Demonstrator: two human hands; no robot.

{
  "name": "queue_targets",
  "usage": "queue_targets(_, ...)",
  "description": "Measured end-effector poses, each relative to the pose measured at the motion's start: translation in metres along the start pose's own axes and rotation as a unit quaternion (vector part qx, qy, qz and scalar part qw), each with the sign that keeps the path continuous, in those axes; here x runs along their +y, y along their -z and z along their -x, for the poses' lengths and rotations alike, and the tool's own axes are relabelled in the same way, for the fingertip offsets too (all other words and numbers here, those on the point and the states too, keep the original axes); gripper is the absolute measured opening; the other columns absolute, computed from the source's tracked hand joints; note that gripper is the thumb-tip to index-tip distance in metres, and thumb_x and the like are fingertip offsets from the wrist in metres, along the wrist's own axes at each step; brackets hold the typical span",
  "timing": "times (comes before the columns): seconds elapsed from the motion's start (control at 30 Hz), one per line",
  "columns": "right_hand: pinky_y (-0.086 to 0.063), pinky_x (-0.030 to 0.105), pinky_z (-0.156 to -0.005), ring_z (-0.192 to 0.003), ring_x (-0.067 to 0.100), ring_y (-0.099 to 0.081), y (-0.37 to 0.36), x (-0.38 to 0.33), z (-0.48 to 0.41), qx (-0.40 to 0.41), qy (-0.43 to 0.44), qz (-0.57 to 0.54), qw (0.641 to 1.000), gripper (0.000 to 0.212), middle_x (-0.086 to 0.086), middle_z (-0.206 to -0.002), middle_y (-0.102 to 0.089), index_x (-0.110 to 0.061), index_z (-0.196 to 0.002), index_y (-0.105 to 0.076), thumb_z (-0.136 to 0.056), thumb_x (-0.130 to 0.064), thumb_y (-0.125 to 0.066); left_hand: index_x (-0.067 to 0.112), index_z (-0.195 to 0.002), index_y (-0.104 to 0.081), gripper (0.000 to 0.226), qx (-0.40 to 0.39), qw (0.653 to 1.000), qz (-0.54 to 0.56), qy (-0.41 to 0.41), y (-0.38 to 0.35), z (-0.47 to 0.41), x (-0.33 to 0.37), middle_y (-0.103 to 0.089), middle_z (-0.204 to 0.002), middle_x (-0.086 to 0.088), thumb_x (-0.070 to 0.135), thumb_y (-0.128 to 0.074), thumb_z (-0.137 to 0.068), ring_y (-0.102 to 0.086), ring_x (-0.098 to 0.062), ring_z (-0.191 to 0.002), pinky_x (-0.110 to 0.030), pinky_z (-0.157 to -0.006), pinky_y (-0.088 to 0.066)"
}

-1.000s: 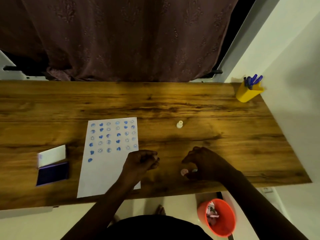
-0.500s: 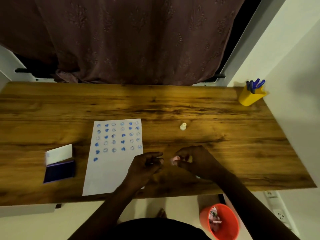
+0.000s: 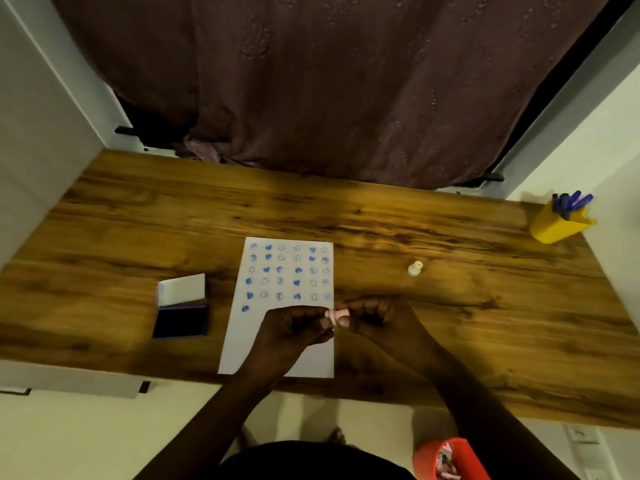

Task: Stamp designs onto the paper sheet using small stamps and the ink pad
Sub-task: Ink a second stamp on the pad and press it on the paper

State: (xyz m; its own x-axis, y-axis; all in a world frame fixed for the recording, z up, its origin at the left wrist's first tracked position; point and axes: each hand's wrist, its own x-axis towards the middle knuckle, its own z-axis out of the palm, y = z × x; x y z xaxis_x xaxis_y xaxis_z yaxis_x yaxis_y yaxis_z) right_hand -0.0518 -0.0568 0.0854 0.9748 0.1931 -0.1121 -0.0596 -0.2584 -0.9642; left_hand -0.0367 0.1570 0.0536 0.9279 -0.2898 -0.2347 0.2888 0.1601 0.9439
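A white paper sheet (image 3: 242,344) lies on the wooden desk (image 3: 450,323), its upper half covered with rows of blue stamped hearts and faces. Both hands meet over the sheet's right edge around a small pink stamp (image 3: 337,315). My left hand (image 3: 294,329) and my right hand (image 3: 375,318) each pinch one end of it. The open ink pad (image 3: 180,320), dark blue with its white lid (image 3: 181,289) raised behind, sits left of the sheet. A cream stamp (image 3: 415,268) stands alone to the right of the paper.
A yellow cup (image 3: 557,225) holding blue pens stands at the desk's far right corner by the wall. A brown curtain (image 3: 329,81) hangs behind the desk. An orange bin (image 3: 450,459) sits on the floor below the near edge.
My right hand lifted the pink stamp off the desk and carried it left. Both hands have come together on it over the paper's right edge. The camera view shifted.
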Motion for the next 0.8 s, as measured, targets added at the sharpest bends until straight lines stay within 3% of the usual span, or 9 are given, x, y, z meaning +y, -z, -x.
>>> queue_targets(0.17, -0.055, 0.015, -0.091, -0.109, 0.002, -0.071, -0.029, -0.013, -0.025, -0.028, 0.028, 0.051, 0.998, 0.027, -0.016, -0.109, -0.078, -0.025, -0.111, -0.079, -0.085, -0.021, -0.079, 0.017, -0.106, -0.08, 0.02, 0.059, 0.998, 0.001, -0.007, 0.039, 0.016, 0.005, -0.081, -0.104, -0.012, 0.015, -0.079, -0.086, -0.078, -0.034, -0.098, -0.04, -0.083, -0.065)
queue_targets(0.3, -0.059, 0.019, -0.086, -0.1, 0.001, -0.073, -0.06, -0.024, -0.05, -0.019, 0.027, 0.093, 0.995, 0.028, -0.02, -0.103, -0.078, -0.034, -0.108, -0.078, -0.082, -0.044, -0.078, 0.006, -0.101, -0.081, 0.015, 0.125, 0.992, 0.013, 0.015, 0.078, 0.028, 0.005, -0.081, -0.098, -0.017, 0.014, -0.077, -0.089, -0.078, -0.039, -0.097, -0.043, -0.087, -0.064)
queue_targets(0.47, -0.057, 0.015, -0.075, -0.092, -0.002, -0.069, -0.122, -0.03, -0.083, -0.037, 0.021, 0.179, 0.983, 0.038, -0.023, -0.098, -0.075, -0.034, -0.107, -0.074, -0.082, -0.062, -0.071, 0.014, -0.096, -0.082, 0.01, 0.198, 0.98, 0.023, -0.002, 0.133, 0.053, 0.011, -0.082, -0.097, -0.013, 0.019, -0.078, -0.088, -0.079, -0.033, -0.094, -0.043, -0.085, -0.064)
queue_targets(0.6, -0.051, 0.013, -0.072, -0.09, 0.001, -0.068, -0.173, -0.031, -0.11, -0.091, 0.045, 0.26, 0.96, 0.027, -0.014, -0.098, -0.076, -0.029, -0.108, -0.073, -0.088, -0.046, -0.073, 0.009, -0.105, -0.079, 0.015, 0.246, 0.969, 0.016, -0.013, 0.179, 0.07, 0.011, -0.082, -0.1, -0.013, 0.016, -0.073, -0.093, -0.079, -0.032, -0.095, -0.038, -0.084, -0.065)
queue_targets(0.73, -0.059, 0.03, -0.081, -0.099, 0.017, -0.071, -0.213, -0.029, -0.13, -0.126, 0.071, 0.335, 0.931, 0.026, 0.002, -0.109, -0.076, -0.019, -0.11, -0.072, -0.095, -0.039, -0.066, 0.009, -0.1, -0.081, 0.013, 0.288, 0.958, 0.006, -0.008, 0.212, 0.084, 0.011, -0.082, -0.092, -0.014, 0.017, -0.074, -0.093, -0.079, -0.033, -0.091, -0.043, -0.084, -0.063)
queue_targets(0.8, -0.059, 0.032, -0.086, -0.104, 0.021, -0.07, -0.228, -0.028, -0.135, -0.132, 0.08, 0.381, 0.912, 0.029, 0.007, -0.113, -0.073, -0.015, -0.112, -0.069, -0.099, -0.039, -0.06, 0.011, -0.096, -0.082, 0.011, 0.303, 0.953, 0.001, -0.004, 0.223, 0.088, 0.01, -0.083, -0.089, -0.012, 0.017, -0.074, -0.093, -0.079, -0.031, -0.087, -0.044, -0.082, -0.062)
